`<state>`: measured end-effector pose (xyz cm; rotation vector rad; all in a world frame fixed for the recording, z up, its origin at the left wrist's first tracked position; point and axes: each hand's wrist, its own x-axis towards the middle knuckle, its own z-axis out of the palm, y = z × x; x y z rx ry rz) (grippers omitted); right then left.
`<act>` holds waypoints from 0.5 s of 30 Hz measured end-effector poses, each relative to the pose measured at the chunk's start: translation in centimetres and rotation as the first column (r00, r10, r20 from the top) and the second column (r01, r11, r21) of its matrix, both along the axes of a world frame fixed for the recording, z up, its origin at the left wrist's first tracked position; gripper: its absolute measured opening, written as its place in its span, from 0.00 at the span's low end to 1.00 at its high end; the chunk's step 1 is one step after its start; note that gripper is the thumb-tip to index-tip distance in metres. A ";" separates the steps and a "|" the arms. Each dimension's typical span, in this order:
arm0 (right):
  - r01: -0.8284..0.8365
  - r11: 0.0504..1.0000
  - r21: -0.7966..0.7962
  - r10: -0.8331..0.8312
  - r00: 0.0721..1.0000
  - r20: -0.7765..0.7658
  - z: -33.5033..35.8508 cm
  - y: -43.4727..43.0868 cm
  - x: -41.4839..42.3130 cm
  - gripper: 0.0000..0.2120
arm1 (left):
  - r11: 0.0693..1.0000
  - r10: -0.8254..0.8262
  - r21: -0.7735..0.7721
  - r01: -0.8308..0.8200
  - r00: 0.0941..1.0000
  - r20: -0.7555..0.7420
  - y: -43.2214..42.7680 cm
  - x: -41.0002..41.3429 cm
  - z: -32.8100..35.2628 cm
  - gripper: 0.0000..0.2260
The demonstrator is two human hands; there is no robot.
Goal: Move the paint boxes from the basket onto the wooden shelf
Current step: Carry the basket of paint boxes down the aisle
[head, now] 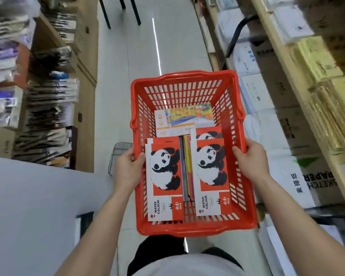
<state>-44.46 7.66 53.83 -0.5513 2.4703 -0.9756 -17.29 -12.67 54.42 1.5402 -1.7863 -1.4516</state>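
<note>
Gripping the red basket (187, 84) by its side rims, left hand (127, 166) and right hand (251, 158) both closed on it. Carrying panda paint boxes (164, 172) inside, flat, beside the wooden shelf (283, 62).

Sketch-paper carton (311, 181) beside glossy tiled floor (127, 46)

Basket (179, 80): red moulded plastic, slotted walls, slight sheen. Paint boxes (164, 172): printed card, smooth, semi-gloss. Floor (137, 56): glossy tile, reflective. Shelf (283, 56): pale bare wood, matt. Cartons (315, 176): matt cardboard.
</note>
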 end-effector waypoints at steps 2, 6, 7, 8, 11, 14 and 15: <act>-0.018 1.000 -0.005 0.018 1.000 -0.017 1.5 -4.5 -1.7 0.07 | 1.000 0.015 -0.004 -0.015 1.000 -0.005 -4.2 -1.2 1.4 0.06; -0.032 0.999 -0.015 0.032 0.999 -0.033 3.7 -13.3 -5.3 0.06 | 1.000 0.022 0.003 -0.022 0.999 -0.026 -12.5 -4.4 4.3 0.09; -0.035 0.999 -0.020 0.035 0.999 -0.021 4.2 -15.6 -6.3 0.07 | 1.000 0.020 -0.003 -0.020 0.999 -0.028 -14.6 -5.3 4.9 0.09; -0.037 0.999 -0.024 0.037 0.999 -0.005 4.5 -17.9 -7.3 0.08 | 1.000 0.022 -0.011 -0.022 0.999 -0.026 -16.6 -6.3 5.4 0.09; -0.062 0.996 -0.062 0.063 0.998 0.006 4.8 -24.8 -10.9 0.07 | 0.999 0.040 -0.032 -0.041 0.999 -0.016 -22.9 -9.6 6.3 0.10; -0.101 0.990 -0.096 0.101 0.995 0.003 4.2 -32.6 -15.5 0.08 | 0.996 0.075 -0.051 -0.075 0.997 0.013 -29.8 -13.7 6.3 0.10; -0.114 0.988 -0.107 0.116 0.993 0.014 4.0 -35.3 -17.3 0.09 | 0.994 0.094 -0.058 -0.093 0.995 0.015 -32.2 -15.2 6.2 0.10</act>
